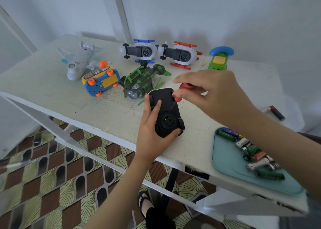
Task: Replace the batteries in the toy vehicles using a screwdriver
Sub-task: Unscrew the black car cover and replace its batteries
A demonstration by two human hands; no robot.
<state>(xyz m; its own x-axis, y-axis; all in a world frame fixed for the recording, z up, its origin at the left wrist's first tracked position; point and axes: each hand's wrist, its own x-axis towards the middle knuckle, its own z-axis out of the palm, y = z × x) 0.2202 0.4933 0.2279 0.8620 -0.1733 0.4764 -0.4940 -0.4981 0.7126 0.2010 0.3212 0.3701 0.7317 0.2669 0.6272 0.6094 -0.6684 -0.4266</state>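
Note:
My left hand (150, 124) grips a black toy car (166, 113) turned upside down, its underside and round centre disc facing me, just above the white table (107, 105). My right hand (213, 93) is closed around a screwdriver with a red and black handle (184, 88), held at the car's far end. The screwdriver's tip is hidden behind the car and my fingers. A teal tray (225, 159) at the right holds several loose batteries (255, 152).
Further back lie a white toy plane (78, 62), a blue and orange bus (100, 82), a green vehicle (140, 81), blue-trimmed (139, 51) and red-trimmed (180, 55) toys, and a green toy phone (218, 60). Two batteries (276, 112) lie right. The table's front edge is close.

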